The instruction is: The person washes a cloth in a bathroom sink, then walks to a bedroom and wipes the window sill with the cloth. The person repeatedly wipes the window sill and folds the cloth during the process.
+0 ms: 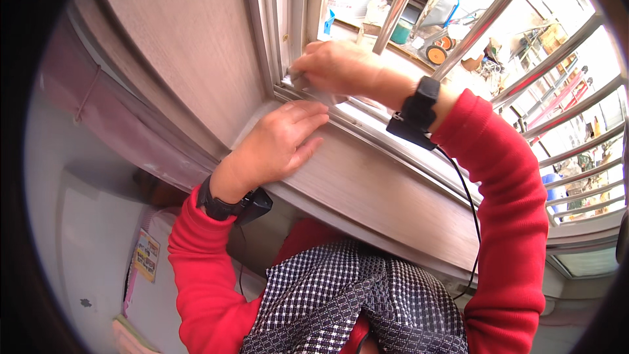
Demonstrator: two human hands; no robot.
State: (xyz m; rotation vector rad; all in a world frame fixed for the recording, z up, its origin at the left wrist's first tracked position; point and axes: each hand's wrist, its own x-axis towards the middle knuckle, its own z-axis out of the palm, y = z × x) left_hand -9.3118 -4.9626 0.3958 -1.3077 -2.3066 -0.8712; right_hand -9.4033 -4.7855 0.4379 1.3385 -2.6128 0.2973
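Observation:
My right hand (339,70) is at the inner corner of the window frame, its fingers closed on a small greyish cloth or pad (298,78); motion blurs it and the exact item is hard to tell. Beneath the hand runs the metal window track (363,132). My left hand (280,140) rests flat near the left end of the wood-grain windowsill (378,182), fingers slightly apart and pointing towards the track, with nothing visible in it. Both wrists wear black straps with small devices.
Metal bars (481,19) stand outside the window on the right. A wood-grain side panel (182,24) rises at the left, beside a pinkish curtain (128,128). A black cable (469,196) hangs from my right wrist across the sill. Stored items, including a wheeled cart, lie outdoors.

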